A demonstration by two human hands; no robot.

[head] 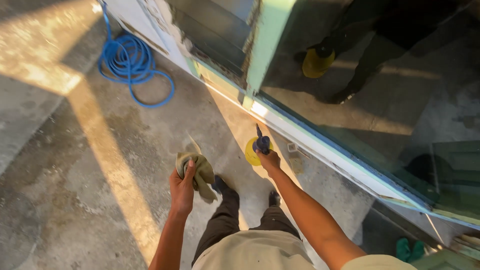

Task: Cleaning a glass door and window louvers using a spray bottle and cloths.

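Observation:
My left hand (182, 186) is closed around a crumpled olive-green cloth (198, 168), held out over the concrete floor. Out in front of me, my right hand (270, 160) grips the dark trigger head of a yellow spray bottle (251, 151), close to the base of a large glass pane (380, 95). The bottle's lower body is partly hidden behind my hand. The glass reflects the yellow bottle and my legs.
A coiled blue hose (129, 62) lies on the concrete at the upper left. A pale green frame (266, 42) and sill (320, 145) border the glass. My dark shoes and trousers (227, 210) are below. Sunlit bands cross the floor.

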